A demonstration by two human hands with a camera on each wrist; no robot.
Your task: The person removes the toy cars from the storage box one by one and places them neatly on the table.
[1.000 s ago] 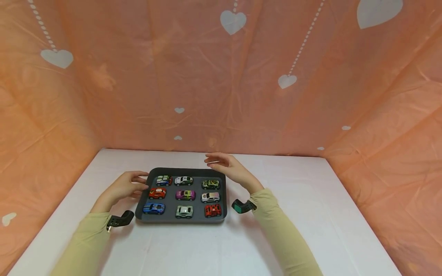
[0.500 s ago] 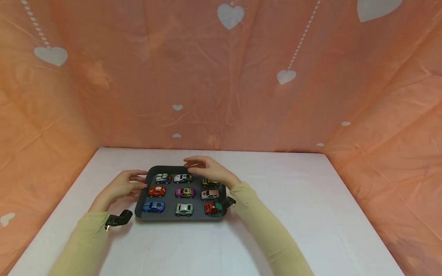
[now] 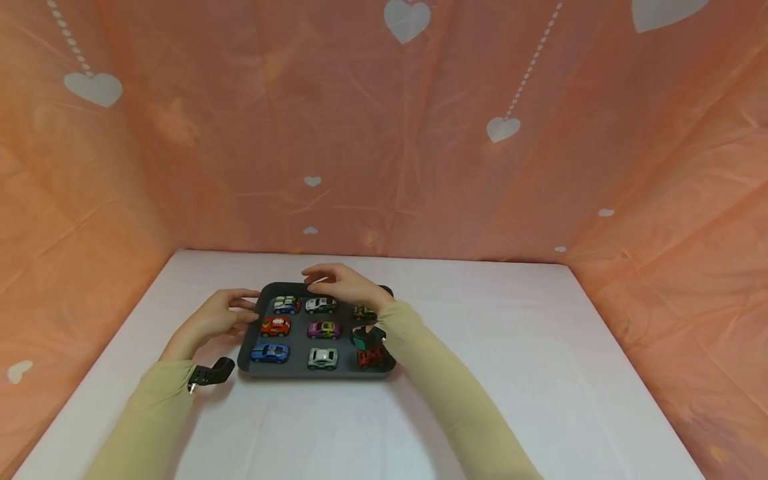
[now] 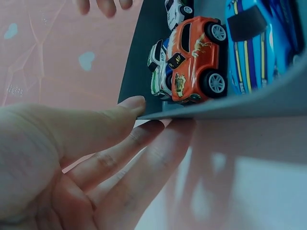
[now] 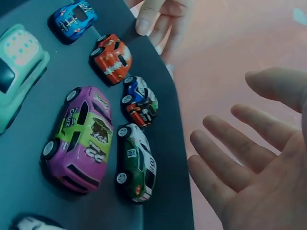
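Note:
A dark grey tray [image 3: 300, 375] holds several small toy cars in rows. My left hand [image 3: 213, 317] is at its left side; in the left wrist view the thumb [image 4: 132, 104] lies at the rim and the fingers bear on the outer wall, pinching it. My right hand [image 3: 343, 283] hovers over the tray's far edge, fingers spread and holding nothing. Nearest it are a white and green car [image 5: 137, 163] and a blue, patterned car [image 5: 140, 101]. A purple car [image 3: 324, 330] sits mid-tray. My right wrist partly hides a camouflage car [image 3: 363, 313] and a red car [image 3: 370, 358].
The tray rests on a white-covered table [image 3: 510, 347]. Behind and at both sides hang orange-pink cloth walls [image 3: 258, 167] with white hearts. A pale green car [image 3: 323, 358] and a blue car [image 3: 270, 353] stand in the front row.
My right hand has moved left from beyond the tray's far right corner to above its far edge, its wrist now covering the right column of cars. My left hand stays at the left rim.

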